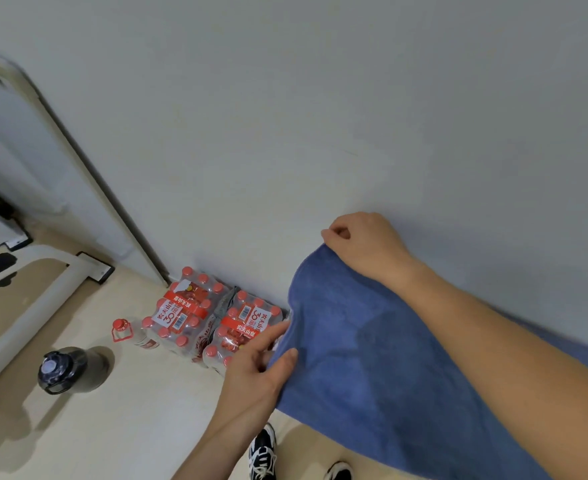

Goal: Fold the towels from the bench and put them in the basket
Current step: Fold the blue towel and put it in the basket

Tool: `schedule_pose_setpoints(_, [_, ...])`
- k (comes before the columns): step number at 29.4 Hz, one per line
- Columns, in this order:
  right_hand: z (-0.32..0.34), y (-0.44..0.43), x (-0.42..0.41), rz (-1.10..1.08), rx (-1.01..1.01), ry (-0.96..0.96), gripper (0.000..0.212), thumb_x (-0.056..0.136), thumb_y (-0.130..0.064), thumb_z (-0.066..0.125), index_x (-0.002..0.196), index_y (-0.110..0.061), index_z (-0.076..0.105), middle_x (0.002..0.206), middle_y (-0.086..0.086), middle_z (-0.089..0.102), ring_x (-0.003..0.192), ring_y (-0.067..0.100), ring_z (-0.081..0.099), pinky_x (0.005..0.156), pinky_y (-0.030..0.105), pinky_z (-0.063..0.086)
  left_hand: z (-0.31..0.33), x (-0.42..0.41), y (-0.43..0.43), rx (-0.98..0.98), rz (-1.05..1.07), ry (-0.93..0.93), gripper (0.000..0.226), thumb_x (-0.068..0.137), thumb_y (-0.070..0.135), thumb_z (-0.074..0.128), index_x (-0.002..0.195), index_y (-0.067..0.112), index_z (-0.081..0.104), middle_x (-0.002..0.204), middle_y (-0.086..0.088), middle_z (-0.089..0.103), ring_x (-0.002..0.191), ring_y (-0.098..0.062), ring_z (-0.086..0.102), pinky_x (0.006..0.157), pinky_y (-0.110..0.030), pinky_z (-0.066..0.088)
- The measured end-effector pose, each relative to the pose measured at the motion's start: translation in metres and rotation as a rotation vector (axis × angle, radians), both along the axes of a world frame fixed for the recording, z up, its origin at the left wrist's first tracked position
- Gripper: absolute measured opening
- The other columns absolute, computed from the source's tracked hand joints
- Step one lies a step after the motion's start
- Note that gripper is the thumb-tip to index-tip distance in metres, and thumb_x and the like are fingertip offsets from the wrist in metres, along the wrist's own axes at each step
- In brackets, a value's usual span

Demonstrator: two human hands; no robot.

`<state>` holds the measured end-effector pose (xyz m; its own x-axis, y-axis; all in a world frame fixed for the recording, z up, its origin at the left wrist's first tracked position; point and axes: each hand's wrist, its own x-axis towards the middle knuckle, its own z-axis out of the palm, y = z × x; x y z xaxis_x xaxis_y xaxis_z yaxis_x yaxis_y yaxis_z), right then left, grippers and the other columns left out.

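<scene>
Two hands on one blue terry-cloth towel [372, 358], held up in the air in front of the pale wall [320, 116], not lying on any desk. Right hand [362, 240] pinches the top corner, high and close to the wall. Left hand [258, 365] pinches the side edge lower down, thumb on the front face. Hands are well apart, with cloth stretched between them and draped under the right forearm. The towel's lower part runs out of frame, so can't tell how much hangs free. No basket in view.

Judgement: fold not started; looks like spreading it out and finding corners.

Risks:
- Left hand is on an edge, not clearly a corner → skewed fold, edges won't match.
- Both grips are light pinches; a shake could slip one and drop the towel on the floor [130, 427].
- Two shrink-wrapped packs of red-capped water bottles [188, 313] sit just below the left hand → swinging cloth could snag.
- Loose hem near the black-and-white shoe [263, 452] → could get stepped on.
</scene>
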<state>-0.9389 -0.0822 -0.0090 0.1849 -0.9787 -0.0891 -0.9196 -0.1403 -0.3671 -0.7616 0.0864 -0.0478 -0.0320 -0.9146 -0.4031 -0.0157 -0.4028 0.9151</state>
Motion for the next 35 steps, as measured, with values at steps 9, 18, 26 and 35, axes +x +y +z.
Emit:
schedule_pose_setpoints(9, [0.047, 0.048, -0.074, -0.417, -0.053, -0.541, 0.013, 0.072, -0.004, 0.065, 0.067, -0.016, 0.063, 0.061, 0.004, 0.065, 0.055, 0.021, 0.065, 0.06, 0.041, 0.06, 0.039, -0.086, 0.007, -0.152, -0.419, 0.142, 0.036, 0.083, 0.024, 0.06, 0.115, 0.037, 0.067, 0.101, 0.005, 0.072, 0.092, -0.018, 0.067, 0.088, -0.039, 0.054])
schedule_pose_setpoints(18, [0.06, 0.115, -0.224, -0.688, -0.245, -0.682, 0.028, 0.082, 0.005, 0.052, 0.08, -0.02, 0.064, 0.075, 0.0, 0.057, 0.067, 0.013, 0.053, 0.056, 0.025, 0.05, 0.048, -0.213, 0.064, -0.199, -0.822, 0.172, 0.042, 0.093, 0.005, 0.055, 0.13, 0.025, 0.057, 0.042, 0.011, 0.037, 0.043, -0.001, 0.033, 0.051, -0.011, 0.033])
schedule_pose_setpoints(26, [0.038, 0.172, -0.348, -0.845, -0.354, -0.511, 0.031, 0.083, 0.002, 0.048, 0.09, -0.019, 0.07, 0.077, -0.007, 0.061, 0.07, 0.006, 0.054, 0.067, 0.015, 0.043, 0.039, -0.334, 0.112, -0.159, -1.018, 0.126, 0.055, 0.089, 0.004, 0.058, 0.134, 0.033, 0.044, 0.046, 0.018, 0.05, 0.047, 0.001, 0.044, 0.055, -0.009, 0.037])
schedule_pose_setpoints(35, [-0.012, 0.204, -0.406, -0.936, -0.304, -0.376, 0.033, 0.086, 0.003, 0.042, 0.097, -0.013, 0.068, 0.093, -0.002, 0.065, 0.088, 0.017, 0.059, 0.079, 0.025, 0.046, 0.002, -0.412, 0.145, -0.164, -1.192, -0.096, 0.077, 0.082, 0.019, 0.064, 0.146, 0.032, 0.023, 0.077, 0.004, 0.064, 0.07, -0.008, 0.062, 0.074, -0.026, 0.055])
